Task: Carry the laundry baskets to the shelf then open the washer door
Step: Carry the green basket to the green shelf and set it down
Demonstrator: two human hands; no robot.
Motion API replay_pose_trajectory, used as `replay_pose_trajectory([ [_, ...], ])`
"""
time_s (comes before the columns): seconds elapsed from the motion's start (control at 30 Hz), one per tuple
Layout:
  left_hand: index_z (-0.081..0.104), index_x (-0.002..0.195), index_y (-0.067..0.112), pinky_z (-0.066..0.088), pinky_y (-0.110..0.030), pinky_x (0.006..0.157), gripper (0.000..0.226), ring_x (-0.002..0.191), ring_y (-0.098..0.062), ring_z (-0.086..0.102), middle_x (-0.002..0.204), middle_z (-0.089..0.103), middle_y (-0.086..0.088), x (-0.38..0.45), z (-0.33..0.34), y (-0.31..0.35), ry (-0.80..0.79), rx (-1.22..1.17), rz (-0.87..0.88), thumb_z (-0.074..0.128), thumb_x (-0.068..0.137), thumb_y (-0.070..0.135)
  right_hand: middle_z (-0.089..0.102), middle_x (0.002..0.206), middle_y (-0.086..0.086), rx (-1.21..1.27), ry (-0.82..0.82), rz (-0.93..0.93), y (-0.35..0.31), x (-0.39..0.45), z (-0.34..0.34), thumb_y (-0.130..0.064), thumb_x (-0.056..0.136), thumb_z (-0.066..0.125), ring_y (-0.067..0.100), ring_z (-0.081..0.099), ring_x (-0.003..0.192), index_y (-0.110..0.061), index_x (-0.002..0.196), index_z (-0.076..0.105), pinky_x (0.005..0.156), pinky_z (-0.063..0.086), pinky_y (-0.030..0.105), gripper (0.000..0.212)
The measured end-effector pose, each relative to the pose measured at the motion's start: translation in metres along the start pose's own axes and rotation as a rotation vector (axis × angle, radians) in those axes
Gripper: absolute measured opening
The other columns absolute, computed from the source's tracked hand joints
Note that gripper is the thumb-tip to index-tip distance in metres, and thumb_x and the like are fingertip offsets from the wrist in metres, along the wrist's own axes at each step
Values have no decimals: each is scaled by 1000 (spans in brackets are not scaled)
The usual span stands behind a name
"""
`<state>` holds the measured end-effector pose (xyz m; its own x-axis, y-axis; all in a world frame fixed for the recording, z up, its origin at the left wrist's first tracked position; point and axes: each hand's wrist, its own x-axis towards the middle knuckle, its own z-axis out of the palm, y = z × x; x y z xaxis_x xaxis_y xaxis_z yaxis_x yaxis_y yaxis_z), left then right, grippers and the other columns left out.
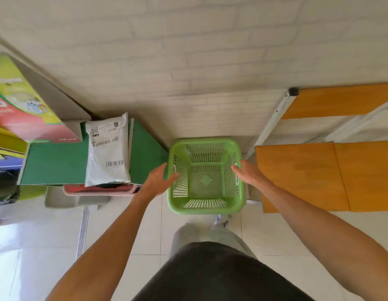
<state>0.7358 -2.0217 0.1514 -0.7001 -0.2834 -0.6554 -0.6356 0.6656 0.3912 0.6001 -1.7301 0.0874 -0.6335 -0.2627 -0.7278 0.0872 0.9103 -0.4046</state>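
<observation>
An empty green plastic laundry basket [206,205] with mesh walls stands on the tiled floor against the white brick wall, between a green box and the shelf. My left hand [159,181] is open beside the basket's left rim, fingers spread near the handle slot. My right hand [248,173] is open at the right rim, fingers over the handle slot. Neither hand has closed on the basket. The shelf [301,177] has orange wooden boards on a white metal frame, to the right of the basket. No washer is in view.
A green box [56,164] with a white mail parcel [108,148] on it stands at the left, under a colourful carton [21,101]. A pink tray and grey bin lie below it. A floor drain strip [83,231] runs along the tiles. My legs are directly below.
</observation>
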Motion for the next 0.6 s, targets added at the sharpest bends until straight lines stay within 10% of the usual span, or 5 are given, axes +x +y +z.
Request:
replay_pose_trajectory([
  [0.1, 24, 155, 8, 25, -48, 120, 88, 147, -33, 29, 160, 30, -17, -25, -22, 10, -1, 29, 39, 47, 92, 65, 67, 111, 11, -61, 27, -59, -2, -42, -19, -54, 100, 34, 27, 62, 109, -7, 150, 33, 86, 52, 37, 69],
  [0.27, 37, 149, 7, 31, -48, 115, 88, 139, -34, 41, 153, 42, -19, -51, -64, 46, 73, 126, 204, 45, 88, 70, 55, 132, -5, 30, 153, -51, 8, -109, -48, -84, 83, 22, 22, 55, 121, -23, 134, 50, 97, 45, 39, 84],
  [0.6, 31, 153, 16, 30, -54, 116, 105, 142, -37, 37, 156, 38, -16, -93, -54, 132, 110, 331, 464, 34, 77, 88, 38, 155, 13, 99, 453, 104, 100, -257, -71, -55, 101, 29, 32, 36, 143, -11, 154, 28, 110, 33, 43, 69],
])
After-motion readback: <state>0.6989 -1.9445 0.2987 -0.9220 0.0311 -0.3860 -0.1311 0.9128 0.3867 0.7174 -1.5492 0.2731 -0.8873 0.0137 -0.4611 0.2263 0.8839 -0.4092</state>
